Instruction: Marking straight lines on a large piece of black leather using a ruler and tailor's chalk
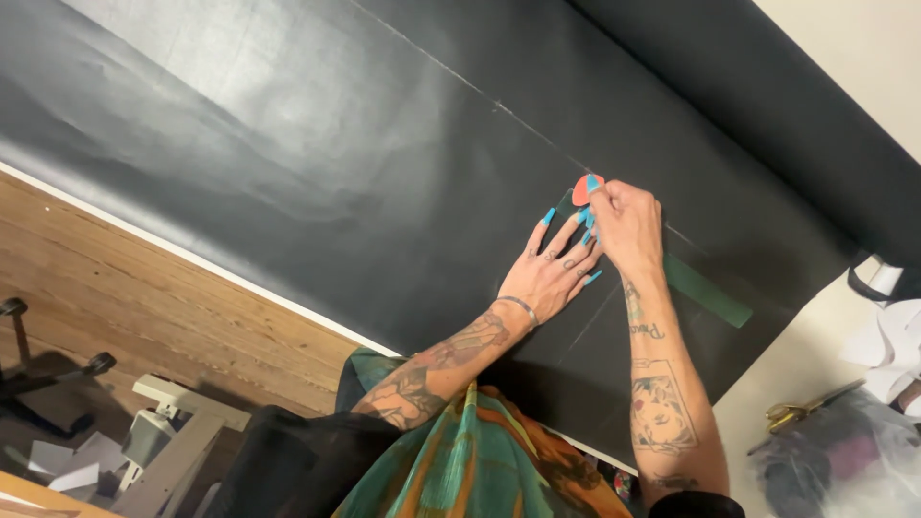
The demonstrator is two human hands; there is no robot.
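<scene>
Green and orange patterned cloth (pixel 480 460) fills the bottom middle of the frame, closest to the camera, with both tattooed forearms reaching up from it. At the frame's centre right, the left hand (pixel 549 270) lies flat on a large sheet of black material (pixel 317 163), fingers spread, long blue nails pointing toward the upper right; its grip is wide and holds nothing. A thin bracelet (pixel 519 305) circles that wrist. Just beside it, touching at the fingertips, the right hand (pixel 625 225) closes its grip narrowly on a small round piece of chalk (pixel 585 189), red-orange with a blue edge, pressed against the sheet right on a thin pale line (pixel 480 91) that runs diagonally from the top middle down to the hands.

A green ruler (pixel 708 292) lies on the sheet to the lower right of the right hand, partly hidden under that wrist. The sheet's rolled part (pixel 767 105) crosses the upper right. Wooden counter (pixel 144 288) shows at the left. At the lower right edge lie gold-handled scissors (pixel 801 411) and a clear plastic bag (pixel 835 460). Lower left holds a white frame (pixel 177 441) and scraps of paper (pixel 67 460).
</scene>
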